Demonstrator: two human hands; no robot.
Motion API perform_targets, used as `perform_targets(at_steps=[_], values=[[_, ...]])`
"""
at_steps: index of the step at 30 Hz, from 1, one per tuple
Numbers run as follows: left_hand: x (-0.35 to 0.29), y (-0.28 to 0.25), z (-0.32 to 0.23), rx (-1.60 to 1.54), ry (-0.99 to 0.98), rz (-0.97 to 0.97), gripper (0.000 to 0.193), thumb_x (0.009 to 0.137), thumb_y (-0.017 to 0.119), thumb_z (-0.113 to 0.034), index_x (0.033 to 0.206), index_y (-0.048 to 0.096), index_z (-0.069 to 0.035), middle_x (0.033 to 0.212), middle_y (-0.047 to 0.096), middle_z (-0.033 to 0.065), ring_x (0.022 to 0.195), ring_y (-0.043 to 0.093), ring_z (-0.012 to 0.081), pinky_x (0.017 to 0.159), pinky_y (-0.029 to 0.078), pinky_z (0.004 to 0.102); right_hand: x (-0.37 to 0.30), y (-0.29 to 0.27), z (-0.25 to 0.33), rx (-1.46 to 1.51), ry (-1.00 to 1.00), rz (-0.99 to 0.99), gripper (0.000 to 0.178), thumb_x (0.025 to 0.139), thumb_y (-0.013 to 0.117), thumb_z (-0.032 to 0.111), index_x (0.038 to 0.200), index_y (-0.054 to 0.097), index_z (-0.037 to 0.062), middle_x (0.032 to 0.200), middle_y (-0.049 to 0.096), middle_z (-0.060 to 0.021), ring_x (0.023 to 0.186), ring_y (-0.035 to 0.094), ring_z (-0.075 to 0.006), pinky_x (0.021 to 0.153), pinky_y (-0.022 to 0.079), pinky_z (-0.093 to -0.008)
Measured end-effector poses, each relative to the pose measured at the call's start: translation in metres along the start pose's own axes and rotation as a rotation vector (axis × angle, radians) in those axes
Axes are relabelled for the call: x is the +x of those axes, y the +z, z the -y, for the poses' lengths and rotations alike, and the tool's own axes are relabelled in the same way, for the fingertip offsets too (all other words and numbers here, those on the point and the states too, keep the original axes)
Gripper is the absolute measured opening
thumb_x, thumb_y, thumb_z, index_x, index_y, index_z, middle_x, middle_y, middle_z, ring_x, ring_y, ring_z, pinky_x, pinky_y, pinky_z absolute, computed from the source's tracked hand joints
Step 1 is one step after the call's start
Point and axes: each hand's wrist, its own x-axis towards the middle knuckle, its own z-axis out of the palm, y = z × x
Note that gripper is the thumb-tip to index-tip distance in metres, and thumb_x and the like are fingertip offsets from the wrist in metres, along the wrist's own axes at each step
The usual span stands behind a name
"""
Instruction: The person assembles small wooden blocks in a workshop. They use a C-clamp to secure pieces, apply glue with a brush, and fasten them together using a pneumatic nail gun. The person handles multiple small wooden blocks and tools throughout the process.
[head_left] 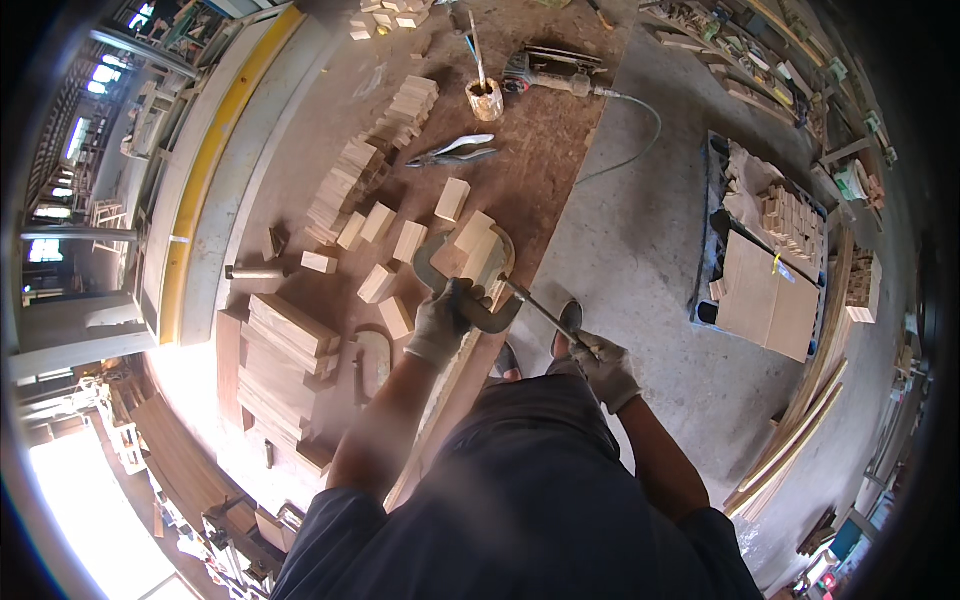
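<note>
My gloved left hand is closed around the frame of a C-clamp at the table's right edge. Within the clamp's curve sit pale wooden blocks, partly covered by the frame and my fingers. My gloved right hand grips the outer end of the clamp's screw, which slants down to the right past the edge. Several loose wooden blocks lie just left of the clamp. A second C-clamp rests flat beside my left forearm.
Beyond lie pliers, a glue pot with a brush, and a corded power tool. A row of blocks, a hammer and stacked boards are at left. Cardboard covers a blue pallet on the right floor.
</note>
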Motion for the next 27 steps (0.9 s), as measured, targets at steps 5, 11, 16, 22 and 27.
perform_targets(at_steps=[5, 11, 16, 22, 27], values=[[0.001, 0.0, 0.004, -0.002, 0.029, -0.06, 0.034, 0.103, 0.056, -0.025, 0.12, 0.057, 0.005, 0.104, 0.069, 0.0206, 0.097, 0.068, 0.035, 0.091, 0.057, 0.0467, 0.001, -0.011, -0.002, -0.334, -0.091, -0.059, 0.032, 0.098, 0.063, 0.035, 0.109, 0.069, 0.006, 0.095, 0.073, -0.0142, 0.087, 0.07, -0.0281, 0.078, 0.056, -0.0395], [-0.007, 0.001, -0.002, -0.034, 0.024, 0.064, 0.035, 0.103, 0.056, -0.026, 0.122, 0.057, 0.004, 0.107, 0.068, 0.0204, 0.1, 0.067, 0.0347, 0.093, 0.055, 0.046, 0.0, -0.031, 0.025, 1.038, 0.944, 0.16, 0.045, 0.099, 0.057, 0.048, 0.11, 0.068, 0.0062, 0.093, 0.071, -0.0136, 0.085, 0.07, -0.0314, 0.08, 0.056, -0.042], [-0.008, 0.003, 0.002, -0.002, 0.027, 0.109, 0.035, 0.103, 0.056, -0.026, 0.121, 0.058, 0.004, 0.107, 0.069, 0.0194, 0.102, 0.067, 0.0344, 0.094, 0.054, 0.0457, 0.001, -0.022, -0.004, 1.389, 0.966, 0.371, 0.042, 0.099, 0.062, 0.044, 0.117, 0.061, 0.0064, 0.086, 0.068, -0.0104, 0.078, 0.068, -0.0282, 0.073, 0.056, -0.0391], [-0.007, 0.018, 0.001, 0.065, 0.024, -0.051, 0.032, 0.103, 0.057, -0.024, 0.119, 0.059, 0.003, 0.104, 0.07, 0.0194, 0.099, 0.068, 0.0361, 0.094, 0.055, 0.0479, -0.001, -0.005, -0.002, -0.328, -0.159, -0.121, 0.02, 0.091, 0.067, 0.02, 0.108, 0.069, 0.0097, 0.089, 0.07, -0.0129, 0.077, 0.067, -0.0314, 0.072, 0.054, -0.0408], [0.0, 0.014, 0.005, 0.004, 0.026, -0.071, 0.03, 0.104, 0.055, -0.022, 0.119, 0.057, 0.004, 0.104, 0.069, 0.019, 0.095, 0.069, 0.0347, 0.084, 0.059, 0.0425, 0.004, -0.014, 0.013, -0.519, -0.176, -0.033, 0.028, 0.094, 0.062, 0.02, 0.117, 0.066, 0.0032, 0.101, 0.072, -0.0178, 0.086, 0.07, -0.0324, 0.077, 0.055, -0.0424]])
